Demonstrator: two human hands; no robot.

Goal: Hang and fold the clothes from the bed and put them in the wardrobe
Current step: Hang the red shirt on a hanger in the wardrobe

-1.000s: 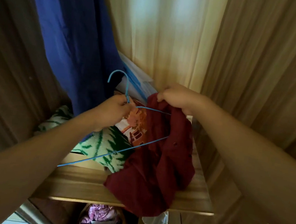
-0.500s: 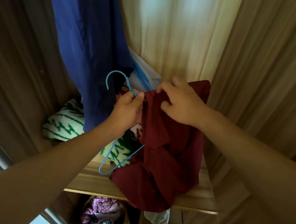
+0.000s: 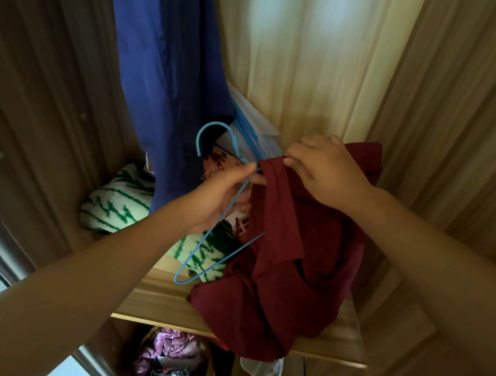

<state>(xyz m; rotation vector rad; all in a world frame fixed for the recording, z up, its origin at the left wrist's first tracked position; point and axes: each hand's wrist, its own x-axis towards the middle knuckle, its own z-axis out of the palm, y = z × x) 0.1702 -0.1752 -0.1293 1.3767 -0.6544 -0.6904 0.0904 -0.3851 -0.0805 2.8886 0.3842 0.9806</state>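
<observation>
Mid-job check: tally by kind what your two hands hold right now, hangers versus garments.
Hangers: 1, the blue hanger in the left hand.
Garments: 1, the maroon shirt pinched by the right hand.
Total: 2.

No text, label, brand, number or sign can be read. The printed cloth [image 3: 219, 161] carries red marks, too blurred to tell whether they are letters
</observation>
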